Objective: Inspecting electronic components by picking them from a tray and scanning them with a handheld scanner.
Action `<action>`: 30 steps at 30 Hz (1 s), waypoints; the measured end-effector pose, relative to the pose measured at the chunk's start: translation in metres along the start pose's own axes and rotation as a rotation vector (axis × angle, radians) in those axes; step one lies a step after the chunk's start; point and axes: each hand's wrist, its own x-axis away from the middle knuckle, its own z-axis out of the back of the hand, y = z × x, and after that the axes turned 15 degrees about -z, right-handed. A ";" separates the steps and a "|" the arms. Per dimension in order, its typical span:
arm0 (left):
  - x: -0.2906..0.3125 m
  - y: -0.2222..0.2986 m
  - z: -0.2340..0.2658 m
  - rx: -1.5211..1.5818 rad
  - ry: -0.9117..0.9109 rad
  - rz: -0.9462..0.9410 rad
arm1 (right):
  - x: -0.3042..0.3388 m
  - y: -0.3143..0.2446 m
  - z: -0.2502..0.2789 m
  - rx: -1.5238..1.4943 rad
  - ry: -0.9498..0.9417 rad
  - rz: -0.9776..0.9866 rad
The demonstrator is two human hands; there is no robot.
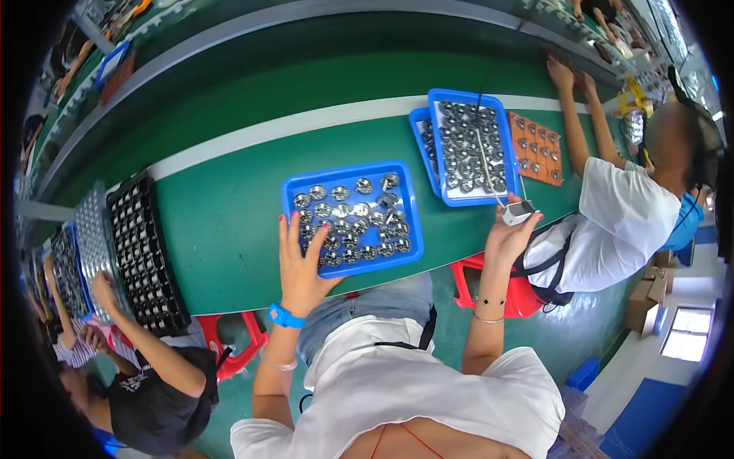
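A blue tray [417, 222] in front of me holds several round, shiny metal parts [364, 185] on a white liner. My left hand [300, 264] reaches over its near left corner, fingers stretched and apart, fingertips by the parts. Whether they touch any part I cannot tell. My right hand [508, 239], at the table edge right of the tray, is closed around a small white block [518, 213] with a dark face. Thin pale rods or cords rise from the block; its exact kind is unclear.
Two overlapping blue trays [502, 115] of metal parts lie at the right, beside an orange board [537, 149] with parts. A black tray [145, 249] stands at the left. Co-workers sit on both sides, the right one in a white shirt [627, 222], on red stools [245, 344].
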 end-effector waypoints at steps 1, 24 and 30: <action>-0.002 -0.007 0.000 0.007 0.053 0.009 | 0.007 0.004 -0.006 0.002 0.010 0.016; -0.200 -0.156 -0.035 -0.348 0.245 0.194 | 0.045 -0.032 0.006 -0.646 -0.394 -0.313; -0.064 0.028 -0.013 0.449 -0.167 -0.300 | 0.033 -0.009 0.024 -0.622 -0.151 -0.303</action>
